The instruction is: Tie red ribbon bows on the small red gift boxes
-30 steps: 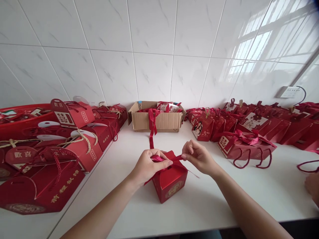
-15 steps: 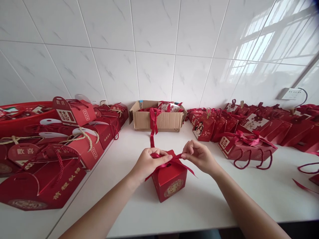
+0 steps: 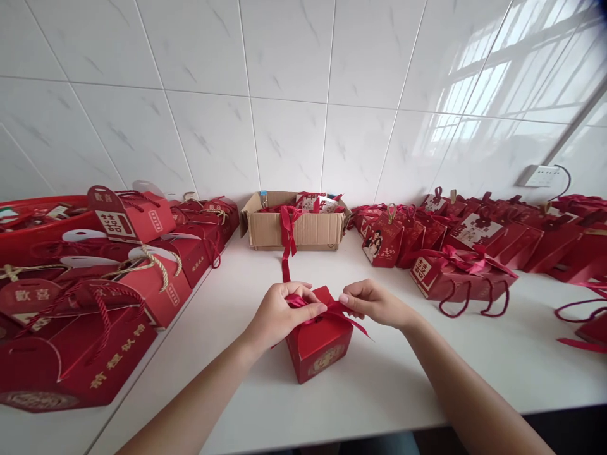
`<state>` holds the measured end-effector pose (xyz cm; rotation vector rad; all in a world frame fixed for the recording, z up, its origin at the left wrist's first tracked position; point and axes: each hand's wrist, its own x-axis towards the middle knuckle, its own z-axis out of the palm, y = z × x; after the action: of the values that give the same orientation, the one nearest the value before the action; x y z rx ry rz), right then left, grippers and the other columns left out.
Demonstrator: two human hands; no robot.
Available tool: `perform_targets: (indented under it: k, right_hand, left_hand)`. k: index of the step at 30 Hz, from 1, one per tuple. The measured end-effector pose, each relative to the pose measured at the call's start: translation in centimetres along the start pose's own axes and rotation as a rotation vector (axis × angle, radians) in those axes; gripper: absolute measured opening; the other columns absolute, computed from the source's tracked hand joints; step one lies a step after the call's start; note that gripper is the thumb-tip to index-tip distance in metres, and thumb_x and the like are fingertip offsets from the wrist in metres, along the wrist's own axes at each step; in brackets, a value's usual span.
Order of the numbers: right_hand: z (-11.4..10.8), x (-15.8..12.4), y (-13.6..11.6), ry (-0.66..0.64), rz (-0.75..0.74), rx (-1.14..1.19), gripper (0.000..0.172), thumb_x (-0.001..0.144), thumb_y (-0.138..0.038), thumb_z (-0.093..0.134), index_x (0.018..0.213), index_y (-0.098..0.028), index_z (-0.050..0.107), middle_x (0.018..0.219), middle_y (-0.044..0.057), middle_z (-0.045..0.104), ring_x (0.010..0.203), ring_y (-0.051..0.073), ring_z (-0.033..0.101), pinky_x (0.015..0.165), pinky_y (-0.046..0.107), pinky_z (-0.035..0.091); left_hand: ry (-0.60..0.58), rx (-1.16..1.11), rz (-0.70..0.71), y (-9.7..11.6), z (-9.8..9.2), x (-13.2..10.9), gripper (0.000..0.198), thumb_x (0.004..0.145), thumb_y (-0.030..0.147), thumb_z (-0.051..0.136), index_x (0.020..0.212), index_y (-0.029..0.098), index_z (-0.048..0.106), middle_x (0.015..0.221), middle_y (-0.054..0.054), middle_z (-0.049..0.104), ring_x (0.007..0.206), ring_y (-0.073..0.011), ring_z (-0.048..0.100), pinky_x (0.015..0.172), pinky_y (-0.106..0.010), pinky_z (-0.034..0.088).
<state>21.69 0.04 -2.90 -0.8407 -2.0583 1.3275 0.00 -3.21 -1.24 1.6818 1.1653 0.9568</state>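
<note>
A small red gift box point(image 3: 317, 351) with a gold round emblem stands upright on the white table in front of me. Across its top runs a red ribbon point(image 3: 356, 326), looped into a bow whose knot is partly covered by my fingers. My left hand point(image 3: 282, 313) pinches the ribbon between thumb and fingers at the left of the box top. On the other side, my right hand point(image 3: 372, 302) grips the bow's right loop with thumb and forefinger. One ribbon tail hangs free toward the lower right.
Behind the box stands an open cardboard carton point(image 3: 296, 230) with ribbons draped over its front. Red boxes with rope handles point(image 3: 161, 284) crowd the left, beside a red basin point(image 3: 42, 203). More red boxes point(image 3: 502, 234) fill the back right, with a ribboned box point(image 3: 462, 281) nearer.
The whole view has shifted slightly. My right hand has lowered a little and its fingers have curled closer to the bow; my left hand keeps its pinch.
</note>
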Motion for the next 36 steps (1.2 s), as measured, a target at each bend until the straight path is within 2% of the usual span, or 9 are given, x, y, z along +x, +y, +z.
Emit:
perform_targets:
  k: [7,13,18,22,25,27,30,32,36]
  right_hand:
    - [-0.3,0.0,-0.1,0.076,-0.037,-0.062,0.045,0.083,-0.049,0.055,0.054,-0.015,0.046,0.052,-0.005,0.035,0.049,0.006,0.027,0.045,0.022,0.023]
    - [-0.5,-0.3,-0.6,0.133,-0.084,-0.132,0.042,0.083,-0.045,0.055,0.055,-0.016,0.046,0.053,-0.004,0.038,0.050,0.007,0.031,0.046,0.022,0.024]
    - [-0.5,-0.5,-0.9,0.171,-0.115,-0.231,0.042,0.081,-0.045,0.058,0.053,-0.017,0.045,0.052,-0.004,0.039,0.050,0.008,0.030,0.046,0.023,0.025]
    - [-0.4,-0.1,-0.3,0.201,-0.097,-0.173,0.044,0.083,-0.049,0.054,0.055,-0.016,0.045,0.053,-0.004,0.038,0.050,0.008,0.030,0.047,0.023,0.026]
    - [-0.7,0.3,0.8,0.205,-0.154,-0.009,0.043,0.084,-0.057,0.048,0.071,-0.016,0.053,0.066,0.000,0.047,0.060,0.011,0.044,0.055,0.024,0.037]
    - [-0.9,0.4,1.5,0.124,-0.236,0.092,0.055,0.077,-0.067,0.048,0.102,-0.019,0.056,0.099,0.008,0.055,0.090,0.019,0.055,0.074,0.031,0.045]
    - [-0.7,0.4,1.9,-0.130,-0.304,0.078,0.100,0.058,-0.070,0.065,0.140,-0.028,0.026,0.143,0.013,0.030,0.131,0.030,0.032,0.103,0.045,0.032]
    - [-0.1,0.3,1.7,-0.205,-0.290,-0.007,0.113,0.055,-0.057,0.076,0.145,-0.031,0.014,0.148,0.012,0.025,0.135,0.029,0.026,0.108,0.046,0.025]
    - [0.6,-0.1,0.8,-0.066,-0.216,-0.167,0.097,0.063,-0.042,0.077,0.142,-0.032,0.022,0.143,0.008,0.033,0.130,0.024,0.035,0.106,0.038,0.032]
  left_hand:
    - [-0.023,0.022,-0.064,0.1,0.0,0.1,0.025,0.064,0.042,0.073,0.060,0.019,0.063,0.098,-0.007,0.069,0.105,-0.0283,0.060,0.083,-0.036,0.046]
    - [-0.036,-0.023,-0.022,-0.3,-0.2,0.1,0.031,0.063,0.035,0.075,0.049,0.020,0.052,0.075,-0.006,0.069,0.111,-0.0276,0.055,0.087,-0.037,0.044]
    - [-0.043,-0.037,-0.018,-0.5,-0.3,0.0,0.038,0.064,0.033,0.074,0.046,0.020,0.042,0.073,-0.005,0.070,0.114,-0.0258,0.053,0.088,-0.036,0.043]
    - [-0.001,-0.038,-0.010,-0.4,0.0,0.0,0.032,0.065,0.033,0.074,0.051,0.020,0.048,0.072,-0.005,0.068,0.111,-0.0256,0.055,0.086,-0.035,0.044]
    - [0.040,-0.086,0.017,-0.4,0.3,0.1,0.030,0.069,0.035,0.071,0.055,0.019,0.050,0.069,-0.004,0.065,0.099,-0.0235,0.060,0.080,-0.032,0.045]
    - [0.039,-0.143,0.022,-0.4,0.4,0.1,0.032,0.074,0.040,0.066,0.057,0.017,0.052,0.068,-0.003,0.063,0.083,-0.0199,0.062,0.071,-0.029,0.045]
    - [0.042,-0.199,0.018,-0.5,0.2,0.3,0.037,0.081,0.048,0.055,0.063,0.016,0.059,0.063,-0.002,0.060,0.062,-0.0148,0.056,0.062,-0.028,0.044]
    - [0.060,-0.230,0.019,-0.6,0.0,0.4,0.042,0.082,0.052,0.050,0.066,0.015,0.061,0.064,-0.002,0.059,0.061,-0.0145,0.055,0.060,-0.028,0.043]
    - [0.249,-0.249,-0.032,-1.4,-0.4,1.0,0.038,0.078,0.056,0.053,0.083,0.018,0.057,0.080,-0.003,0.061,0.072,-0.0173,0.058,0.065,-0.029,0.045]
